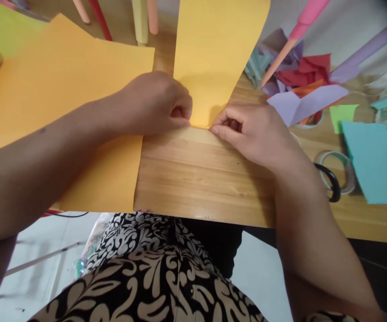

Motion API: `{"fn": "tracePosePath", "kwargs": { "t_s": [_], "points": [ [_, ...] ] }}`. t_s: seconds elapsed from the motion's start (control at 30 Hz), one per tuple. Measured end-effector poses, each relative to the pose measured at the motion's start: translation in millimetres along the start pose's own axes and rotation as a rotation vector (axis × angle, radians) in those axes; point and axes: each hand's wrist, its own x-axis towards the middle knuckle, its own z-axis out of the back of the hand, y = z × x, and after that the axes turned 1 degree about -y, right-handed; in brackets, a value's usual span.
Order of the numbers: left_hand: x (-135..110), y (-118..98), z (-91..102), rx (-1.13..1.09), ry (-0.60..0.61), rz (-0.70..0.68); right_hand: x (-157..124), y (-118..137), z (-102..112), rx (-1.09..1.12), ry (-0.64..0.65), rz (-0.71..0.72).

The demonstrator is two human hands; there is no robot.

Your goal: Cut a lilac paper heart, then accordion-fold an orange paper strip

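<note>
A yellow-orange paper strip (pixel 218 49) runs away from me across the wooden table, its near end between my two hands. At the left corner of that end, my left hand (pixel 161 105) pinches the edge with curled fingers. My right hand (pixel 247 129) pinches the right corner between thumb and fingers. The near edge between them looks narrowly folded. Under my left forearm lie large orange paper sheets (pixel 112 67), flat on the table.
Rolled paper tubes, one of them pink (pixel 310 20), stand at the back. To the right are crumpled paper scraps (pixel 309 71), a tape roll (pixel 349 174), black scissor-like handles (pixel 333 181) and a teal paper piece (pixel 381 165). The table's front edge (pixel 210 219) is near my body.
</note>
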Motion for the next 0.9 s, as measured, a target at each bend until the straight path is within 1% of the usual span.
{"fn": "tracePosePath", "kwargs": {
  "t_s": [0.1,0.2,0.4,0.5,0.67,0.8,0.9],
  "points": [
    [0,-2,1.3,-0.001,0.005,0.065,0,1,0,0.005,-0.008,-0.012],
    [0,-2,0.9,0.003,-0.029,0.108,1,4,1,-0.015,-0.009,-0.023],
    [0,-5,1.5,-0.001,-0.04,0.227,4,10,2,-0.08,0.026,-0.135],
    [0,-7,3.2,0.007,-0.02,0.255,4,12,1,-0.108,0.024,-0.157],
    [1,-9,4.6,0.057,-0.021,0.294,3,11,0,-0.109,-0.026,-0.122],
    [3,-10,4.3,0.086,0.007,0.318,4,11,0,-0.118,-0.011,-0.129],
    [3,-9,3.3,0.084,-0.022,0.324,4,11,-1,-0.125,-0.01,-0.139]
  ]
}}
